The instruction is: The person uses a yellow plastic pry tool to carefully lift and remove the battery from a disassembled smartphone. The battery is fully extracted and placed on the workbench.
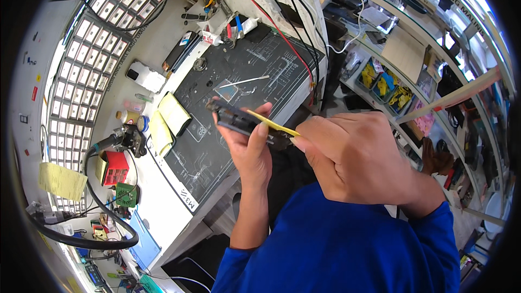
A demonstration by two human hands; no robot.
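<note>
My left hand [251,160] is wrapped round a dark, flat device [234,119] that looks like an opened phone, thumb on its near side. Above the worktop's right edge, my right hand [361,157] pinches the end of a thin yellow strip [275,125] between thumb and forefinger. The strip slants from those fingertips to the device and lies along its edge; whether it is stuck on or only touching, I cannot tell. My right fist hides part of the device's near end.
A black printed work mat [211,152] covers the white bench, with a thin metal stick [244,81] on it. Left are a folded yellow cloth [172,114], a white phone back [145,77] and a black-hosed tool [130,140]. Glass shelves [404,49] curve along the right.
</note>
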